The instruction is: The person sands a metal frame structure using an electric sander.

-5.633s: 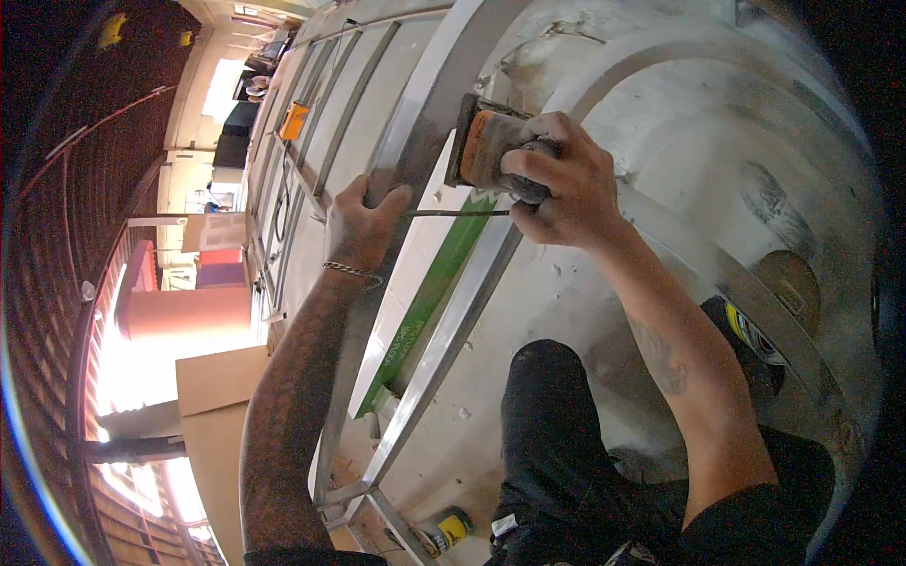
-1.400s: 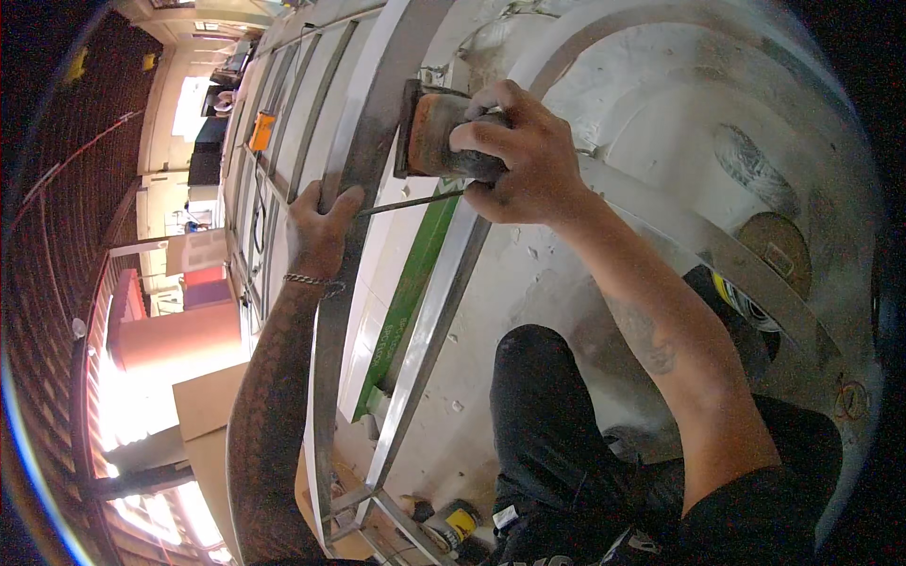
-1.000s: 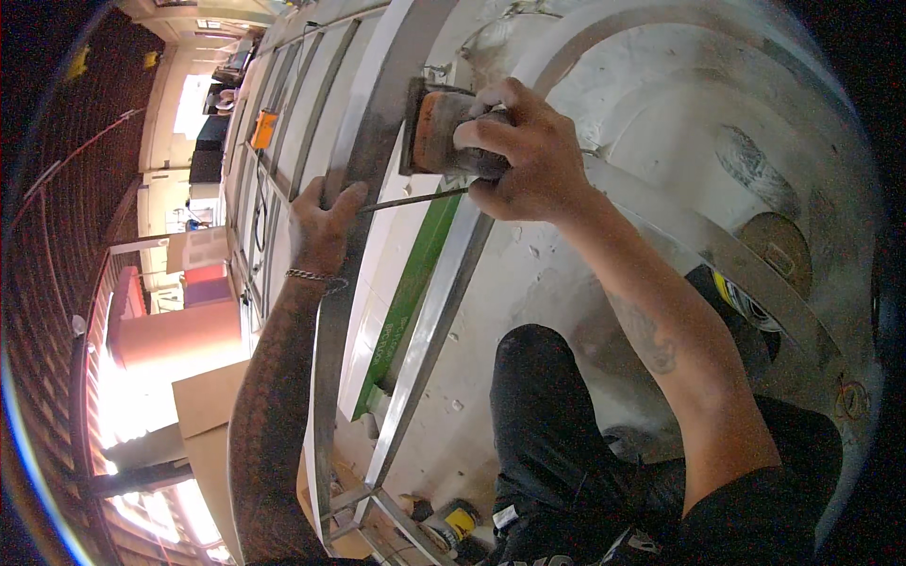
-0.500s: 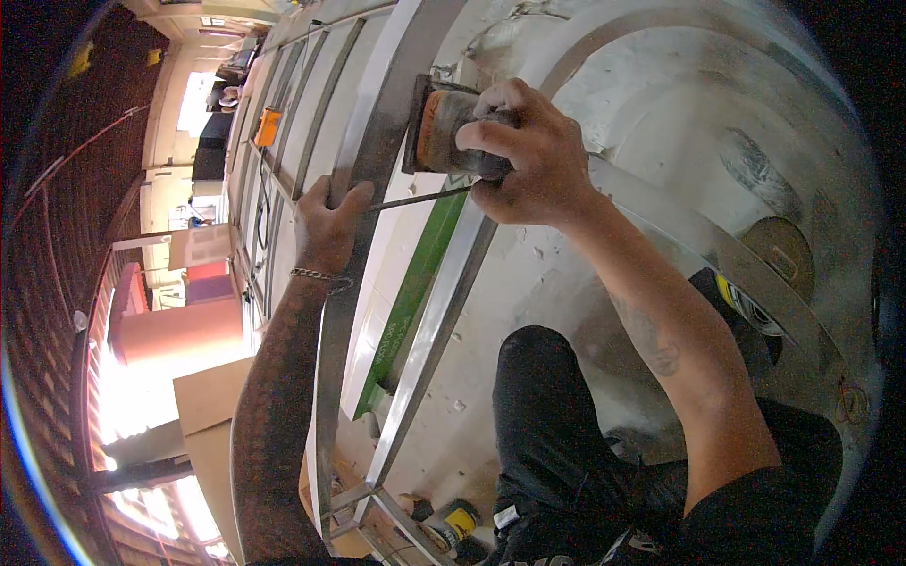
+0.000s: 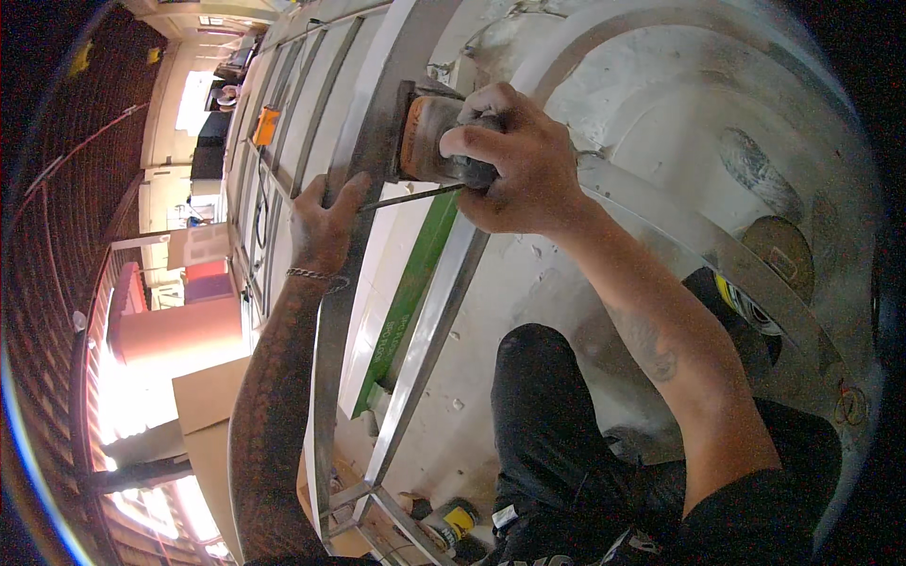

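My right hand [image 5: 524, 160] is wrapped round the dark, rounded grip of an orange and black electric sander [image 5: 425, 141]. Its flat pad faces left, against the broad side of a long grey metal beam [image 5: 379, 104]. Lower down, my left hand [image 5: 326, 222] clasps that beam, with the thumb over its face and the other fingers partly hidden behind. A thin dark cord-like strip [image 5: 411, 197] stretches between the sander's grip and my left hand. Whether the left fingers also hold it is unclear.
A green strip [image 5: 415, 283] lies behind a second metal bar [image 5: 429, 349]. To the right are a curved metal band [image 5: 679, 222], a round brown disc [image 5: 779, 257] and a yellow-and-black can [image 5: 741, 297]. Another can [image 5: 453, 522] stands near my knee. An orange box [image 5: 266, 125] hangs at the left.
My right hand and the sander have shifted slightly left and down, bringing the pad onto the beam. My left hand stays almost where it was.
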The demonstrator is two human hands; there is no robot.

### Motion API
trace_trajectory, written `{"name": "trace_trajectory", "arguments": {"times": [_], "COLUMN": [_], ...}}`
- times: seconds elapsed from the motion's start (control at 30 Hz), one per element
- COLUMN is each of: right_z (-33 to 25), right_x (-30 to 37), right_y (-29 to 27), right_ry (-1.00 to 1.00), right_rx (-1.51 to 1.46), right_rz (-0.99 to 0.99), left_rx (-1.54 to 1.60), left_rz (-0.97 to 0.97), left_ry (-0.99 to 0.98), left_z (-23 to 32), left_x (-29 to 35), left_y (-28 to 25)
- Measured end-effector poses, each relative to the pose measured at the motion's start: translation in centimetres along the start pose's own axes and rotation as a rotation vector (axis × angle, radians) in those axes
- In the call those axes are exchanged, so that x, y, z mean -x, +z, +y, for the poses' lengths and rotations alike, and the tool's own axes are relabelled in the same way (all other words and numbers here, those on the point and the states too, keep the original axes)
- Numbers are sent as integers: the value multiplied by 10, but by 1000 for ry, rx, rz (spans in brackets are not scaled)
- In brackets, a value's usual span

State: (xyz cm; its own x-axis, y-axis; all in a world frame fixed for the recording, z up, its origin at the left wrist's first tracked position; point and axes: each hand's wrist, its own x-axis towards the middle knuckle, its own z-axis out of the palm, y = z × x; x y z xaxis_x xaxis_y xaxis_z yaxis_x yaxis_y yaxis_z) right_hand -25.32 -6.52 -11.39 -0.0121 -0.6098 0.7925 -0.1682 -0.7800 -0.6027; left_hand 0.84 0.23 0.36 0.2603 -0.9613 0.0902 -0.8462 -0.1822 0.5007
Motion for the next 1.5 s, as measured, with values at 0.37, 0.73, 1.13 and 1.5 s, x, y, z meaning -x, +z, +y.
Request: {"name": "trace_trajectory", "arguments": {"times": [0.37, 0.73, 1.13, 1.5], "right_z": [5, 20, 23, 30], "right_x": [8, -1, 5, 12], "right_y": [1, 0, -3, 2], "right_ry": [95, 91, 47, 38], "right_rx": [26, 79, 41, 76], "right_rz": [-75, 99, 69, 69], "left_rx": [14, -56, -54, 28], "left_rz": [-40, 0, 10, 8], "left_ry": [-3, -13, 23, 36], "left_z": [12, 3, -6, 5], "left_x": [1, -2, -4, -1], "left_y": [2, 0, 0, 3]}}
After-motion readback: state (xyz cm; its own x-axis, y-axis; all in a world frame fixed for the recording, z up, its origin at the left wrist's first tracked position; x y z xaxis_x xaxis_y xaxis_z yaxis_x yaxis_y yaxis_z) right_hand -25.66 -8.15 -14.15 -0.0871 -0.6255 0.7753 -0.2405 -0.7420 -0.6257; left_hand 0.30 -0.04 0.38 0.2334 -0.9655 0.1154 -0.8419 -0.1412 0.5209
